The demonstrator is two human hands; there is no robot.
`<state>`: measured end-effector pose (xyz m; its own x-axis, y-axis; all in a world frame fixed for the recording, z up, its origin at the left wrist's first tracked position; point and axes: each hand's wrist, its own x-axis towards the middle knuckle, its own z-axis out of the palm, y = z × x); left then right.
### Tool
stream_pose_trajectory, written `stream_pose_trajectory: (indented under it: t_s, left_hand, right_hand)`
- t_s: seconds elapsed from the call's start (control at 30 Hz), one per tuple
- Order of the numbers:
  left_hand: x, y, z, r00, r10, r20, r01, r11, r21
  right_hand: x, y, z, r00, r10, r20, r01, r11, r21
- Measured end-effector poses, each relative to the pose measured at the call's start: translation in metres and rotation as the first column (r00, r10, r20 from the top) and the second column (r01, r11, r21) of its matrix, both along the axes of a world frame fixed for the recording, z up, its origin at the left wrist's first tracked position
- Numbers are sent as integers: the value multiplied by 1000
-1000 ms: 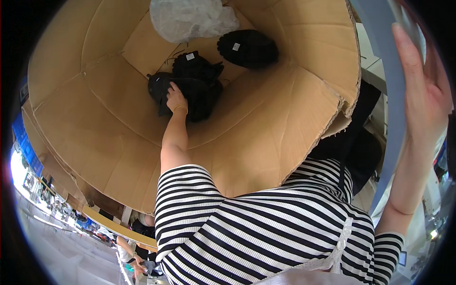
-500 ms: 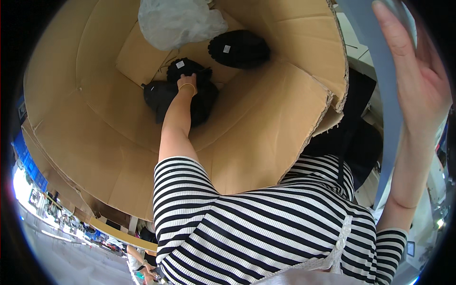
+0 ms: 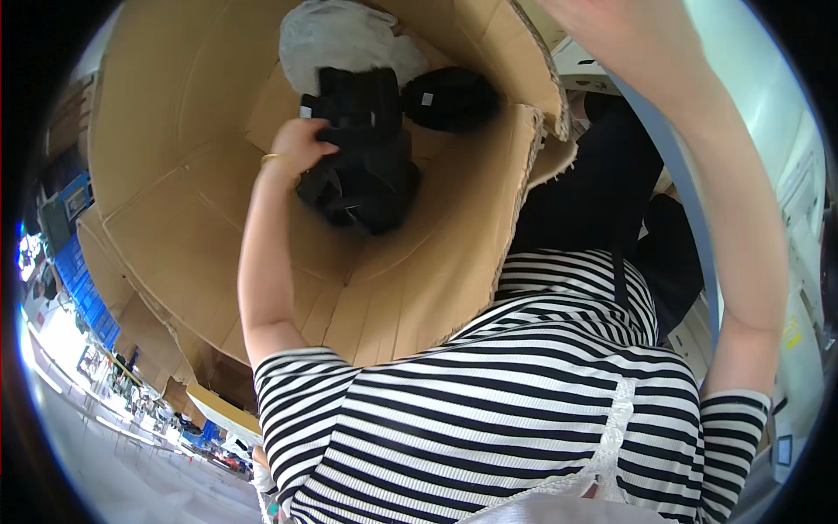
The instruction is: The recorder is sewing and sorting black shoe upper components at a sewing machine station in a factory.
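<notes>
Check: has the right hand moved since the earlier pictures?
Yes: judged against the cardboard box, the right hand has moved leftward and up the picture.

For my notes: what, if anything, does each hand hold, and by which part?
Left hand: a black cloth item, by its left edge. Right hand: cannot tell; fingers not shown.

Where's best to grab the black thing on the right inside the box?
Try pinching the black bundle by its near edge, coming through the mouth of the box. It looks oval, a long side nearest the person; the box wall seems close to its right end, and a plastic bag lies behind its left.
</notes>
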<state>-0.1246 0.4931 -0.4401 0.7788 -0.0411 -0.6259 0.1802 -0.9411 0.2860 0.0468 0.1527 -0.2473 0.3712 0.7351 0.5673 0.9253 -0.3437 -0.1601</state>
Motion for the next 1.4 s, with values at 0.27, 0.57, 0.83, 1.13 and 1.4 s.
stream_pose_trajectory:
  t_s: [0.27, 0.57, 0.83, 1.13, 1.4]
  left_hand:
    - [-20, 75, 320, 755, 569, 325, -154, 636, -756]
    - [67, -109, 331, 841, 388, 377, 186, 447, -875]
    - [151, -326, 276, 968, 121, 219, 198, 167, -966]
    - [357, -229, 273, 927, 370, -68, -143, 179, -973]
    - [355, -310, 233, 460, 886, -49, -494, 210, -844]
  right_hand:
    - [-8, -9, 23, 944, -18, -328, 73, 985, 155]
    - [-20, -96, 106, 792, 70, -606, 315, 804, 504]
    - [-130, -298, 142, 513, -238, -825, 737, 614, 281]
    - [-238, -366, 114, 557, -77, -827, 824, 175, 538]
    - [-233, -361, 117, 551, 65, -832, 818, 158, 554]
